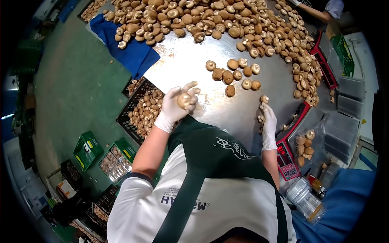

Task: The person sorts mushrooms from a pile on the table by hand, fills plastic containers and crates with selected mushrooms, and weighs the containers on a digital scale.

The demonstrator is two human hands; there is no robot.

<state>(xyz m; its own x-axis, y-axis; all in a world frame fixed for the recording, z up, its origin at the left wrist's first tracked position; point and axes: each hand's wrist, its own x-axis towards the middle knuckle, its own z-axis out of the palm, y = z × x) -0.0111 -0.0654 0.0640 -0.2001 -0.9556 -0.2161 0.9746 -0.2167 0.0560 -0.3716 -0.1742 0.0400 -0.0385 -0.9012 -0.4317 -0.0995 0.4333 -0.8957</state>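
My left hand [175,106], in a white glove, is turned palm up over the table's near edge. A pale shiitake mushroom [184,100] rests in it, with the fingers curled around. My right hand [269,123], gloved too, is at the right of the steel table with a small mushroom [264,99] at its fingertips. More mushrooms [260,118] show beside its palm, partly hidden by the hand. Between and beyond my hands lies a loose group of brown mushrooms [227,76] on the steel table [190,52].
A large mushroom heap [194,16] covers the table's far side. A black crate [129,108] of mushrooms stands left, under a blue cloth [125,44]. Red scales [286,160] stand right, near a bag of mushrooms [304,146] and plastic trays [338,133]. A co-worker's arm [318,13] is at far right.
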